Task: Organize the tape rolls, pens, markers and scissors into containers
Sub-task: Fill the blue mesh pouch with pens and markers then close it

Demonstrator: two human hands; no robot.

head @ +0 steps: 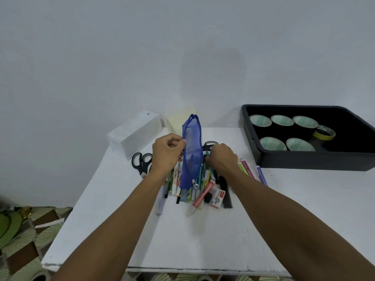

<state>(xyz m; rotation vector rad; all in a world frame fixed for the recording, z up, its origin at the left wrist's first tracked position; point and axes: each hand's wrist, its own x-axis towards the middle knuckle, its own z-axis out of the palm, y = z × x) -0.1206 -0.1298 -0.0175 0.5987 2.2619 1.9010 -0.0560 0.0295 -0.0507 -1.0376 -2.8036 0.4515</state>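
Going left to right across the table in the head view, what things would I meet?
Clear box, scissors by the box, left hand, blue mesh pouch, right hand, purple marker, black tray.

Holds both forearms stretched forward. Pinches the pouch with the left hand. Curls the right hand downward, knuckles up

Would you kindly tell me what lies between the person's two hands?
The blue mesh pouch is between them, its edge pinched by the left hand; the head view shows it.
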